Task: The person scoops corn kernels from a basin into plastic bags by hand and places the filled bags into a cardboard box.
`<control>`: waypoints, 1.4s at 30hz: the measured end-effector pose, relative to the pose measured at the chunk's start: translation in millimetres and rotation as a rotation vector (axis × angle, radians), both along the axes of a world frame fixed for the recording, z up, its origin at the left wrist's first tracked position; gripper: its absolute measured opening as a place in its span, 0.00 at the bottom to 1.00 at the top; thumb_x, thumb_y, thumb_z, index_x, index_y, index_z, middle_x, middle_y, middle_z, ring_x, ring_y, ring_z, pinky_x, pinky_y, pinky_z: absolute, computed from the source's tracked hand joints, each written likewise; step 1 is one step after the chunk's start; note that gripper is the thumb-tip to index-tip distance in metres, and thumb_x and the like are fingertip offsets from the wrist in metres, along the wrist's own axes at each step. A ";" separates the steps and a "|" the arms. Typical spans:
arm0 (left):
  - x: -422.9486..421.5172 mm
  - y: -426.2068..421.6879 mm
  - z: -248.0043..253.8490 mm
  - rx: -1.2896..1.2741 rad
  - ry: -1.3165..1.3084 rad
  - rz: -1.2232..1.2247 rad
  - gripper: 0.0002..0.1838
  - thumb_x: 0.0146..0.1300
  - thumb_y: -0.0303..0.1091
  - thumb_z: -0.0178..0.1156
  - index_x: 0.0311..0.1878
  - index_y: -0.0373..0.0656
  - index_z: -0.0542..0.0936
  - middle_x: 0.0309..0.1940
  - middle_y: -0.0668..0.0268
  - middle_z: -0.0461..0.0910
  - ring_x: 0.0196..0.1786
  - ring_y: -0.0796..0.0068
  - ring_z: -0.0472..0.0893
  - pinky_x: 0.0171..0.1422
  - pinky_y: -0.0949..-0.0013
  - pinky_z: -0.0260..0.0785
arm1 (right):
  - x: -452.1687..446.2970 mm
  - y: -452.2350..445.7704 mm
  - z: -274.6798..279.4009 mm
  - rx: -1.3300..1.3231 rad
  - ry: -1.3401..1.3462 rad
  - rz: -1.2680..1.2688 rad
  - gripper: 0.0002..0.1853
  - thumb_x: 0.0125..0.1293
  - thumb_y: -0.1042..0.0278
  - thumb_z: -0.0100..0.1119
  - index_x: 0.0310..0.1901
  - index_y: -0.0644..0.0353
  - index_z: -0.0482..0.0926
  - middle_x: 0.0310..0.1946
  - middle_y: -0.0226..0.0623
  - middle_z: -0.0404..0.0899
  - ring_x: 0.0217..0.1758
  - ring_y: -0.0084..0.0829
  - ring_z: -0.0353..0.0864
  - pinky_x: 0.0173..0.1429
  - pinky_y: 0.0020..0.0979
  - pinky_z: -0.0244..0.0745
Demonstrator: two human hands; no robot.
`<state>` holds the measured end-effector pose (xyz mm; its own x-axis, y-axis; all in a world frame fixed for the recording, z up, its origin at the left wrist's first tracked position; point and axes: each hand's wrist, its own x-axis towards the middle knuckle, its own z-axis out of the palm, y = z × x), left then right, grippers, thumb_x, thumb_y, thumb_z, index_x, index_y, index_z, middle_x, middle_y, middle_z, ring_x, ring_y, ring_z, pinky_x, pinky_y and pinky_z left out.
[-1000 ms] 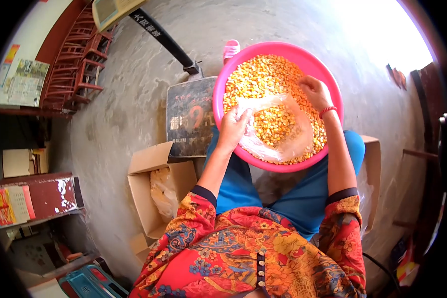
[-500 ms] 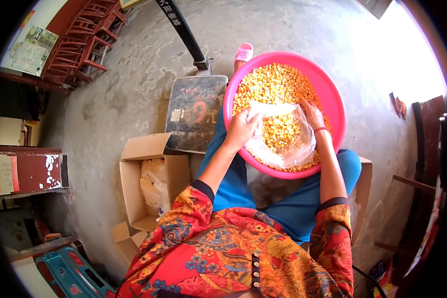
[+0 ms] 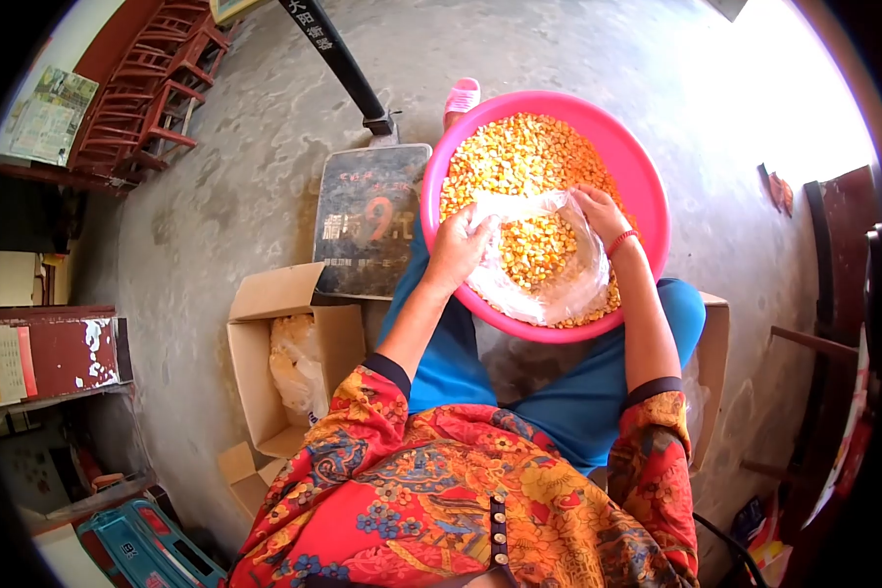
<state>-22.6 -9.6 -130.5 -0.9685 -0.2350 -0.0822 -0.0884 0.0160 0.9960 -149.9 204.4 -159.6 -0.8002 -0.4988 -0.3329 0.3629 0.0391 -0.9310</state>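
A wide pink basin [image 3: 647, 171] between my knees holds yellow corn kernels [image 3: 519, 147]. A clear plastic bag [image 3: 583, 289] lies spread over the corn, its mouth toward the far side, with kernels inside it. My left hand [image 3: 461, 247] pinches the left edge of the bag's mouth between thumb and fingers. On the opposite side, my right hand [image 3: 603, 216], with a red bracelet [image 3: 621, 241] at the wrist, grips the bag's right edge. The fingertips of the right hand are partly hidden by the bag's edge.
A dark platform scale [image 3: 367, 230] with a black post [image 3: 338, 64] stands left of the basin. An open cardboard box [image 3: 341, 343] holding a plastic bag is by my left leg; another box [image 3: 713, 367] is by my right. Red chairs [image 3: 132, 122] are stacked far left.
My right hand has shifted slightly up along the bag's edge, and the bag's mouth is held a little wider. The whole view has moved slightly. My left hand keeps its grip.
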 end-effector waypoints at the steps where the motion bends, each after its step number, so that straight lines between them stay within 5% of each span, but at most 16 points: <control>1: -1.0 -0.6 -4.0 -0.017 0.023 0.002 0.13 0.63 0.30 0.55 0.48 0.34 0.74 0.37 0.69 0.78 0.38 0.85 0.75 0.42 0.79 0.69 | 0.0 -0.1 4.5 -0.040 -0.078 -0.101 0.11 0.65 0.59 0.52 0.40 0.57 0.78 0.30 0.24 0.76 0.27 0.15 0.72 0.31 0.18 0.68; 8: 0.7 2.1 1.8 -0.012 0.046 0.018 0.15 0.61 0.33 0.56 0.46 0.31 0.75 0.38 0.62 0.80 0.40 0.79 0.77 0.46 0.74 0.69 | 9.8 -6.6 73.8 -0.264 -0.178 -0.179 0.09 0.67 0.60 0.48 0.35 0.56 0.72 0.22 0.24 0.65 0.14 0.11 0.53 0.15 0.14 0.45; 15: 2.7 3.2 15.8 0.024 -0.070 -0.023 0.16 0.62 0.35 0.55 0.46 0.31 0.74 0.38 0.62 0.80 0.41 0.79 0.76 0.46 0.73 0.69 | 43.2 -35.0 101.1 -0.314 -0.086 0.144 0.10 0.67 0.61 0.47 0.35 0.56 0.74 0.22 0.21 0.65 0.18 0.10 0.56 0.18 0.14 0.51; 17: 1.8 2.8 15.6 0.026 -0.043 -0.034 0.14 0.62 0.34 0.55 0.47 0.35 0.74 0.34 0.70 0.78 0.33 0.86 0.74 0.36 0.80 0.68 | 50.2 -44.2 97.8 -0.155 0.064 0.228 0.09 0.66 0.61 0.49 0.36 0.57 0.74 0.24 0.21 0.69 0.24 0.10 0.64 0.24 0.13 0.59; 23: 0.2 3.4 14.2 -0.060 0.028 -0.017 0.15 0.62 0.34 0.55 0.49 0.34 0.73 0.34 0.70 0.78 0.32 0.88 0.74 0.35 0.81 0.68 | 46.0 -37.3 88.3 -0.091 0.239 0.559 0.08 0.64 0.70 0.52 0.40 0.64 0.77 0.37 0.30 0.78 0.44 0.20 0.74 0.52 0.24 0.68; 26: 2.2 3.2 21.1 -0.040 -0.004 -0.038 0.16 0.62 0.34 0.55 0.49 0.33 0.73 0.35 0.69 0.78 0.34 0.86 0.75 0.37 0.80 0.68 | 42.1 -33.5 91.7 -0.190 0.330 0.499 0.08 0.64 0.71 0.51 0.40 0.64 0.77 0.38 0.30 0.78 0.43 0.20 0.75 0.52 0.24 0.68; 30: 1.2 3.1 13.6 -0.029 -0.013 -0.015 0.13 0.61 0.31 0.54 0.45 0.32 0.75 0.38 0.63 0.80 0.40 0.79 0.77 0.46 0.73 0.69 | 27.3 -19.2 92.2 -0.006 0.304 0.248 0.06 0.62 0.73 0.52 0.38 0.64 0.78 0.35 0.27 0.78 0.42 0.17 0.74 0.48 0.22 0.69; 31: 0.8 3.3 11.5 -0.035 0.002 0.004 0.13 0.61 0.31 0.55 0.45 0.32 0.75 0.38 0.63 0.80 0.40 0.79 0.77 0.46 0.73 0.69 | 22.4 -20.0 85.3 -0.022 0.428 0.204 0.06 0.61 0.73 0.54 0.38 0.62 0.78 0.35 0.28 0.79 0.41 0.18 0.75 0.47 0.22 0.69; 34: -0.1 3.3 7.7 -0.034 0.022 0.027 0.13 0.61 0.31 0.55 0.45 0.31 0.75 0.37 0.63 0.80 0.40 0.79 0.76 0.46 0.73 0.69 | 19.2 -11.1 74.1 0.495 1.090 0.022 0.07 0.57 0.70 0.55 0.37 0.58 0.78 0.31 0.36 0.78 0.37 0.27 0.78 0.44 0.29 0.72; 37: -1.3 2.7 -2.0 -0.022 0.057 0.069 0.13 0.62 0.32 0.56 0.44 0.32 0.75 0.35 0.65 0.79 0.36 0.81 0.76 0.41 0.75 0.69 | 19.6 -6.5 70.1 0.763 0.738 0.232 0.07 0.58 0.69 0.54 0.37 0.59 0.78 0.26 0.39 0.77 0.32 0.31 0.78 0.39 0.32 0.73; 42: 5.4 2.2 17.8 0.070 -0.074 0.087 0.12 0.63 0.35 0.56 0.42 0.36 0.77 0.26 0.72 0.77 0.25 0.89 0.71 0.26 0.81 0.64 | 17.0 -10.6 74.5 0.576 0.485 0.104 0.07 0.60 0.70 0.52 0.36 0.60 0.77 0.24 0.39 0.77 0.29 0.27 0.77 0.36 0.28 0.72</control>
